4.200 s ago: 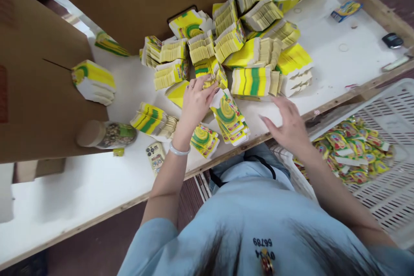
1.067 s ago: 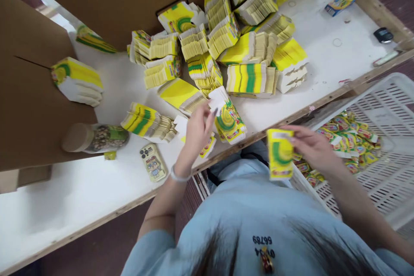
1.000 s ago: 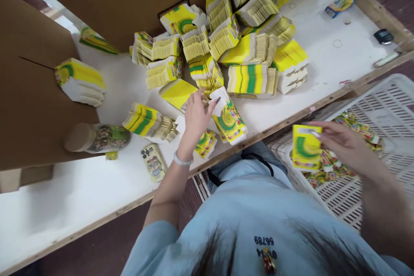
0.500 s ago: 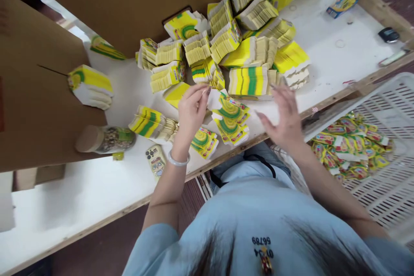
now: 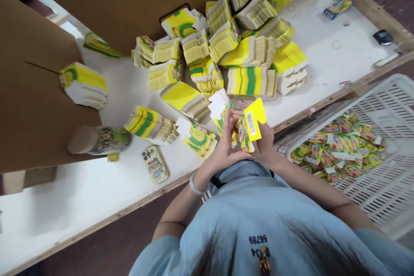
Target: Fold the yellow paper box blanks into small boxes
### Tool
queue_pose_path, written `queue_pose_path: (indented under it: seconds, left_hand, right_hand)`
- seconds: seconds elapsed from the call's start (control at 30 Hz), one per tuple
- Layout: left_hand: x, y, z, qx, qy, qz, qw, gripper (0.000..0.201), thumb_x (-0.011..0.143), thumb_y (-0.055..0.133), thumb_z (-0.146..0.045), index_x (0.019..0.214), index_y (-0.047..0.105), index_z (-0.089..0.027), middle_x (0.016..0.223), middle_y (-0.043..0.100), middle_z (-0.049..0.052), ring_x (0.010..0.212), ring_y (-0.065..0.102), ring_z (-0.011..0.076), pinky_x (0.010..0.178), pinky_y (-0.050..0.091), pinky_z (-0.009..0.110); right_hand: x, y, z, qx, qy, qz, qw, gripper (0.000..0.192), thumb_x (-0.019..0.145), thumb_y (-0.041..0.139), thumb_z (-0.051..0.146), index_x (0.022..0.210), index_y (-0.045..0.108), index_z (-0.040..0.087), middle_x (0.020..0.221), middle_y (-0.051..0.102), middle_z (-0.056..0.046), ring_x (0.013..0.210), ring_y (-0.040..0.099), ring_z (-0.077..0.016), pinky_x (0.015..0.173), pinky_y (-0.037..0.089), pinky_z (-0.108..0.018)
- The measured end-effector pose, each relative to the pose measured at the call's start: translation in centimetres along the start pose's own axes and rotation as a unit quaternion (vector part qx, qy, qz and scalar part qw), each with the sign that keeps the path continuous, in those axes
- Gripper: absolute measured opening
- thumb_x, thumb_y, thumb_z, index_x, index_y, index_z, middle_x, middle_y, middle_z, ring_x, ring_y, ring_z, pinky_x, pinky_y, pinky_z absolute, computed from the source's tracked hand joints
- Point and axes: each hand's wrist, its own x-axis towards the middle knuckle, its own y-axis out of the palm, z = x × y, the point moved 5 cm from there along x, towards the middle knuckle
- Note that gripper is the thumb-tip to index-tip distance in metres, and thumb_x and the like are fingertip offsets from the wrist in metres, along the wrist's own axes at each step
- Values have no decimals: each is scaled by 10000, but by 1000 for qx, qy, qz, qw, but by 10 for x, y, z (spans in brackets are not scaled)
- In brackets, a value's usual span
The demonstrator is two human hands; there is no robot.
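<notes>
A yellow printed carton (image 5: 248,128) with a barcode and a raised flap is held between both hands, close to the table's front edge. My left hand (image 5: 225,146) grips it from the left, fingers bent around that side. On its right side my right hand (image 5: 265,142) holds it, partly hidden behind the carton. Just beyond the hands lie flat yellow-green cartons (image 5: 220,108), partly covered by my fingers. Another flat carton group (image 5: 198,138) rests to the left of my left hand.
Stacks of folded cartons (image 5: 247,81) spread over the white table (image 5: 80,189). A phone (image 5: 155,164) and a lidded jar (image 5: 110,140) lie at left. Large brown cardboard (image 5: 145,0) stands behind. At right, a white basket (image 5: 394,95) contains several small packets (image 5: 343,146).
Both hands have come together near the table edge and now hold a carton. My right hand moved left from the stacks; my left hand moved right and closer to my body.
</notes>
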Motion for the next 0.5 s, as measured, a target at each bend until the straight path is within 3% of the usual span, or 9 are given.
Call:
queue_pose_path:
  seconds: [0.1, 0.2, 0.33, 0.43, 0.5]
  left_hand:
    - [-6, 14, 4, 14, -5, 13, 1000, 972, 912, 607, -638, 1655, 50, -352, 1677, 311, 142, 1542, 348, 345, 1263, 304, 531]
    - [-12, 12, -5, 84, -8, -5, 996, 720, 996, 496, -573, 1611, 296, -256, 1604, 434, 179, 1475, 443, 346, 1220, 371, 526]
    - [-24, 8, -3, 114, -132, -23, 984, 554, 1045, 387, -532, 1449, 488, -166, 1150, 719, 152, 1031, 699, 265, 936, 558, 408]
    - [-32, 12, 2, 96, -189, -34, 977, 458, 1045, 394, -533, 1174, 620, -156, 804, 683, 65, 706, 640, 190, 719, 534, 322]
    - [-35, 17, 3, 52, -203, -52, 976, 436, 1041, 409, -541, 1079, 629, -167, 750, 645, 39, 653, 595, 166, 663, 512, 301]
  right_hand:
    - [-6, -7, 2, -20, -55, -51, 997, 486, 1045, 302, 527, 1187, 705, 293, 1029, 769, -67, 1135, 706, -287, 1215, 374, -582]
    - [-12, -9, -9, -21, -21, -65, 997, 449, 1060, 337, 453, 1163, 718, 239, 1028, 783, -88, 993, 752, -256, 1138, 479, -510]
    - [-21, -8, -22, -19, 31, -89, 995, 397, 1030, 453, 494, 1044, 723, 203, 944, 798, -86, 858, 763, -236, 901, 605, -399]
    - [-31, -6, -31, 20, 93, -116, 989, 330, 985, 565, 511, 906, 681, 213, 767, 759, -27, 684, 719, -181, 664, 591, -296]
    - [-40, -4, -36, 71, 128, -122, 982, 255, 960, 634, 479, 954, 648, 224, 661, 700, 23, 574, 660, -141, 573, 542, -249]
